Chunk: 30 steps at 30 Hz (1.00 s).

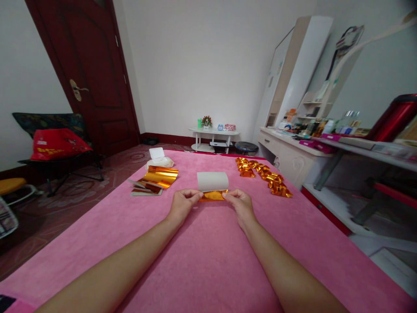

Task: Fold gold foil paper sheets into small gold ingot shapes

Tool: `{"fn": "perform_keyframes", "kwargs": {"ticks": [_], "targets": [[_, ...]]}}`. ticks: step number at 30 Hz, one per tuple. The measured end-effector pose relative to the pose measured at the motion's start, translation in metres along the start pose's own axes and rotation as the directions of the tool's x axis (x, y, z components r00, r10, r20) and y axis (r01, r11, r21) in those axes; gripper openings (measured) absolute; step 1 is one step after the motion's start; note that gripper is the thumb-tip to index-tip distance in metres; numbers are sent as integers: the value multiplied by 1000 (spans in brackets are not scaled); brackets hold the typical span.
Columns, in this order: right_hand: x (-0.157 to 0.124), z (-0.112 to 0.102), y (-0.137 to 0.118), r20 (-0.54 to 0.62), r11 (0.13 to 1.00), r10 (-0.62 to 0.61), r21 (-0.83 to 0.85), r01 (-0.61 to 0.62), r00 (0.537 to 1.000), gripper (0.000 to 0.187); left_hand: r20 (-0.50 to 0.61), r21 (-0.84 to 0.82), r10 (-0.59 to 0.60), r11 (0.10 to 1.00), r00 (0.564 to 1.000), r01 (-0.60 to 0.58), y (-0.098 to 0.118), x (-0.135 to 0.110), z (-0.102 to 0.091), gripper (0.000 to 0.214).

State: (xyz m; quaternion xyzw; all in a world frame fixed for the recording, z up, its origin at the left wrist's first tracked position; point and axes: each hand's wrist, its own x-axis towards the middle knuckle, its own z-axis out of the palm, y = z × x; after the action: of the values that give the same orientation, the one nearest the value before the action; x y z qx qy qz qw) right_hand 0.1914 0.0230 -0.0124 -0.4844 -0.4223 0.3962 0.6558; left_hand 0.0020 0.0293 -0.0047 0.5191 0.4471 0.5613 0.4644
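Both my hands pinch a sheet of gold foil paper point(213, 195) in the middle of the pink-covered table. My left hand point(186, 202) grips its left end between thumb and fingers, and my right hand point(240, 203) has the right end in the same way. Along the near edge the gold side shows in a folded band. Beyond that band the sheet's pale grey back point(213, 181) curls upward. To the left lies a stack of gold foil sheets point(159, 177), some with their pale side up. Several folded gold foil pieces point(276, 181) are gathered on the right.
A pack of wipes with its white lid raised point(157, 153) sits at the back left of the pink cloth point(182, 269). A cluttered dressing table point(293, 145) stands along the right. On the left, a folding chair point(94, 163) carries a red bag point(60, 143).
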Motion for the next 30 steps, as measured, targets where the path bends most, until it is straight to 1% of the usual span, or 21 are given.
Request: {"fn": "perform_keyframes", "kwargs": {"ticks": [9, 12, 18, 25, 30], "targets": [[1, 0, 0, -18, 1000, 4, 14, -3, 1000, 26, -2, -22, -9, 1000, 1000, 9, 1, 0, 0, 27], [1, 0, 0, 2, 999, 14, 43, -14, 1000, 28, -7, -22, -10, 1000, 1000, 10, 2, 0, 0, 25], [1, 1, 0, 58, 989, 52, 137, -60, 997, 37, -16, -15, 7, 1000, 1000, -7, 2, 1, 0, 23], [0, 1, 0, 59, 994, 38, 101, -44, 998, 38, -23, 16, 29, 999, 999, -29, -2, 2, -1, 24], [-1, 2, -1, 80, 992, 55, 110, -64, 995, 37, -29, 39, 58, 998, 998, -57, -5, 4, -2, 22]]}}
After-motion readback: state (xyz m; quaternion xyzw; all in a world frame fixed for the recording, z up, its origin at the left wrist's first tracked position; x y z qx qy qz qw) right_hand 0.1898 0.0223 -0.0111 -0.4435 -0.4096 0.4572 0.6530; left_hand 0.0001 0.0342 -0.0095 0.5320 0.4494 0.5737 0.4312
